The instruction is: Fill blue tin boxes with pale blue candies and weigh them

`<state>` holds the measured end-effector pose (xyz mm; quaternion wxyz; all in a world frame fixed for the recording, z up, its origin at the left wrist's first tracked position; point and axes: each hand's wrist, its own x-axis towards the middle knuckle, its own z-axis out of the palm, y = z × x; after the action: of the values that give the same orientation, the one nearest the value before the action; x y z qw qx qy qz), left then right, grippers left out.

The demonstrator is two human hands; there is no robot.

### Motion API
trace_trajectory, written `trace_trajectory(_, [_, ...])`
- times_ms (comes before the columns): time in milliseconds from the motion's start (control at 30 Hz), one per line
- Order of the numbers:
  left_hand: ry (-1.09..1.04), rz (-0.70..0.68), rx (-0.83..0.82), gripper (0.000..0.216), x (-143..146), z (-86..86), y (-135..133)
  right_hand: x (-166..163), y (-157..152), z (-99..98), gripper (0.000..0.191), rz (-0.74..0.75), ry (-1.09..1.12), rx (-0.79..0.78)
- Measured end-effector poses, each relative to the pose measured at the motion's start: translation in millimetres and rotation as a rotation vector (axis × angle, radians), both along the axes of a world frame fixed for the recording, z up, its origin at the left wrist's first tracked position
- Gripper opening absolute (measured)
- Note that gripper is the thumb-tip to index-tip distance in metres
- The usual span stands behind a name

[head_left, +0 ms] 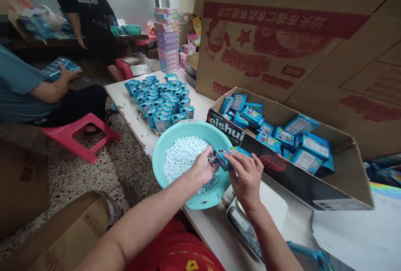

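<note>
My right hand [246,177] grips a small blue carton [230,155] held on its side over a teal bowl [169,145] of small pale blue candies [183,156]. My left hand [203,166] is pinched at the carton's open end, fingers closed on something too small to make out. Both hands hover over the bowl's right side, at the near edge of the white table [125,99].
An open cardboard box [344,179] of loose blue cartons lies to the right. Several upright blue cartons [161,99] stand further back on the table. Big cardboard boxes [282,32] rise behind. A seated person [31,91] on a pink stool [78,135] and a standing person [87,7] are at left.
</note>
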<state>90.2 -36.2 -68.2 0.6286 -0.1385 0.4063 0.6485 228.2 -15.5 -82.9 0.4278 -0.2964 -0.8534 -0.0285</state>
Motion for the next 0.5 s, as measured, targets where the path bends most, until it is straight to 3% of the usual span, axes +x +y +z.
trace_trajectory(233, [0.032,-0.040,0.083,0.016,-1,-5.5,0,4,3,-4.8,0.033,-0.042,0.115,-0.105])
trace_trajectory(367, [0.064,-0.169,0.113,0.018,-16,-1.4,-4,16,-2,0.8,0.025,-0.119,0.383,-0.334])
trace_trajectory(500, [0.122,-0.208,0.157,0.024,-43,8.4,-14,54,-13,1.2,0.041,-0.348,0.751,-0.601])
